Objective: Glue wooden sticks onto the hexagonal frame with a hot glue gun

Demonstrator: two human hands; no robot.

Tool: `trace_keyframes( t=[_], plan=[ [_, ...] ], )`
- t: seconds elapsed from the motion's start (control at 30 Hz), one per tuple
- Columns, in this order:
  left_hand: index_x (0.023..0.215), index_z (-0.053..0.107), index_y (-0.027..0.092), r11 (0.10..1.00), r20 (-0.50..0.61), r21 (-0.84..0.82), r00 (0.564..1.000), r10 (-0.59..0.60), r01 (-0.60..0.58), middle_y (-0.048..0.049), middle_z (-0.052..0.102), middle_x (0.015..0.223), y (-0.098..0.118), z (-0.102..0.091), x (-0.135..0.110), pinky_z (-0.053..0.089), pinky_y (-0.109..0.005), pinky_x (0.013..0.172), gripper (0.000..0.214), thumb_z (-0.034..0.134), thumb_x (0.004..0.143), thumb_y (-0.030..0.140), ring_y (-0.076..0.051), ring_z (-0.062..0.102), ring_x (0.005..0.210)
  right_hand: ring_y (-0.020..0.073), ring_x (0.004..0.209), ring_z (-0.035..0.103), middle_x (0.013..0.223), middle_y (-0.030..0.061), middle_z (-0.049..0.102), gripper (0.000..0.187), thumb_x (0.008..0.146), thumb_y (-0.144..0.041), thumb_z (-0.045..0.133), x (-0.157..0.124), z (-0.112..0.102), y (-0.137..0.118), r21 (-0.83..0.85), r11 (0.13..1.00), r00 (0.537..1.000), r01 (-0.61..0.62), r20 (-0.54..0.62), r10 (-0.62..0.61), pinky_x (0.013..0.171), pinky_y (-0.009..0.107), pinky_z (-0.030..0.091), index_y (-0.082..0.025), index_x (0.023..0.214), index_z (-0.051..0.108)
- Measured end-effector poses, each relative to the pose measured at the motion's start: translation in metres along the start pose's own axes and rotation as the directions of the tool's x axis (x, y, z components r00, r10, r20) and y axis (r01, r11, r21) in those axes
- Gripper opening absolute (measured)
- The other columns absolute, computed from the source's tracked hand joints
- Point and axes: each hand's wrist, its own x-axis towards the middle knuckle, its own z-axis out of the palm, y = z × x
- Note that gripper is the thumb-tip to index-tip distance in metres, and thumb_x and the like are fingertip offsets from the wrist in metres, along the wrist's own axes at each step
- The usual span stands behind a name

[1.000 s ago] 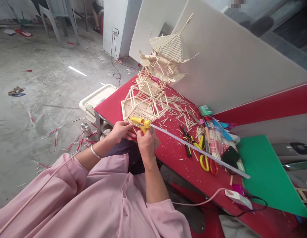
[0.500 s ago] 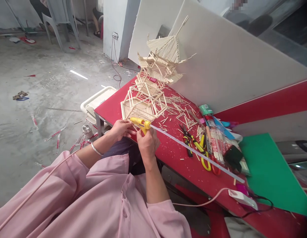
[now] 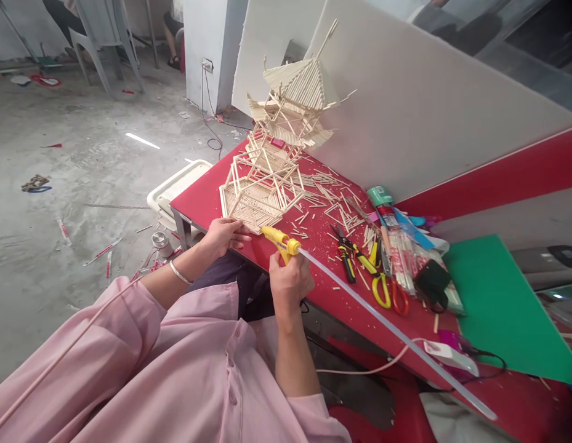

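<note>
In my right hand (image 3: 290, 280) is a yellow hot glue gun (image 3: 281, 241), its fingers wrapped round the handle. A long clear glue stick (image 3: 387, 323) runs out of the gun's back end, slanting down to the right. The nozzle points at the near edge of a hexagonal wooden-stick frame (image 3: 253, 206), close to its corner. My left hand (image 3: 225, 238) is closed on that near edge, beside the nozzle; what lies under its fingertips is partly hidden. Behind the frame rises a tiered pagoda model (image 3: 299, 92) of the same thin sticks.
Loose sticks (image 3: 327, 187) litter the red table (image 3: 322, 277). Pliers (image 3: 345, 261), yellow-handled scissors (image 3: 382, 289) and bagged sticks (image 3: 404, 261) lie at the right, near a green board (image 3: 507, 307) and a white power strip (image 3: 452, 357). A white board (image 3: 406, 111) stands behind.
My right hand has drawn the glue gun right and slightly down, away from my left hand. The long glue stick has swung lower. My left hand stays at the frame's edge.
</note>
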Motion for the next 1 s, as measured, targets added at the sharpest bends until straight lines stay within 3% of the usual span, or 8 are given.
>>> trace_keyframes(
  t=[0.3,0.57,0.83,1.0],
  plan=[
    [0.076,0.058,0.011,0.999,-0.041,-0.031,0.999,0.021,-0.022,-0.0094,0.072,0.071,-0.001,0.007,-0.001,0.045,-0.018,0.042,0.018,0.055,0.093,0.010,-0.011,0.066,0.050,0.0183,0.073,0.061,0.087,0.0074,0.064,0.021,0.090,-0.022,0.051,-0.010,-0.004,0.004,0.088,0.995,0.999,0.049,-0.009,-0.048,0.060,0.028,0.040,-0.017,0.103,0.066],
    [0.073,0.058,0.010,0.999,-0.080,-0.035,0.996,0.026,-0.029,-0.0079,0.071,0.070,-0.001,0.011,0.000,0.042,-0.019,0.038,0.024,0.051,0.096,0.011,-0.011,0.065,0.047,0.0170,0.076,0.061,0.088,0.0064,0.063,0.021,0.089,-0.022,0.050,-0.012,0.002,0.005,0.093,0.994,0.999,0.049,-0.004,-0.049,0.062,0.027,0.041,-0.018,0.103,0.066],
    [0.072,0.059,0.011,0.997,-0.092,-0.077,0.996,0.019,-0.026,-0.0071,0.070,0.065,-0.006,0.008,0.006,0.041,-0.016,0.038,0.018,0.060,0.090,0.011,-0.012,0.065,0.046,0.0155,0.071,0.062,0.089,0.0061,0.064,0.021,0.089,-0.020,0.050,-0.012,0.008,0.006,0.047,0.994,0.992,0.100,-0.077,-0.097,0.058,0.026,0.039,-0.019,0.103,0.066],
    [0.071,0.060,0.011,0.996,-0.086,-0.081,0.996,0.023,-0.030,-0.0074,0.070,0.064,-0.008,0.006,0.010,0.041,-0.016,0.037,0.019,0.062,0.089,0.014,-0.013,0.066,0.048,0.0166,0.075,0.063,0.091,0.0074,0.064,0.025,0.088,-0.019,0.049,-0.015,0.010,0.008,0.053,0.994,0.994,0.100,-0.042,-0.098,0.061,0.026,0.041,-0.018,0.106,0.066]
  ],
)
